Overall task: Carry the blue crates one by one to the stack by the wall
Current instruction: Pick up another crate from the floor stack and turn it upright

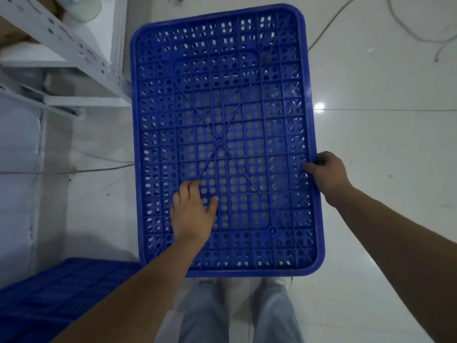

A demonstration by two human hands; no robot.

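Two blue crates show in this downward view from the person's head. At 8 o'clock, a second blue crate (61, 293) lies in shadow on the floor (383, 144), cut off by the frame's edge. At 10 o'clock stands a white metal shelf rack (74, 45), only partly in view. Filling the centre is the upturned blue crate (222, 107), its perforated, ribbed underside facing the camera, held above the person's legs (235, 313). The left hand (193, 211) lies spread flat against that underside near 6 o'clock, fingers extended, closed around nothing. The right hand (326, 173), at 3 o'clock, is curled tight over the crate's long right rim, thumb on the face.

To carry it well, the left hand would likely do better hooked on the opposite rim, so the load balances between both grips. Loose cables (408, 28) on the floor at 1 o'clock look like a possible trip risk.

No stack by the wall can be made out, and the feet are hidden.
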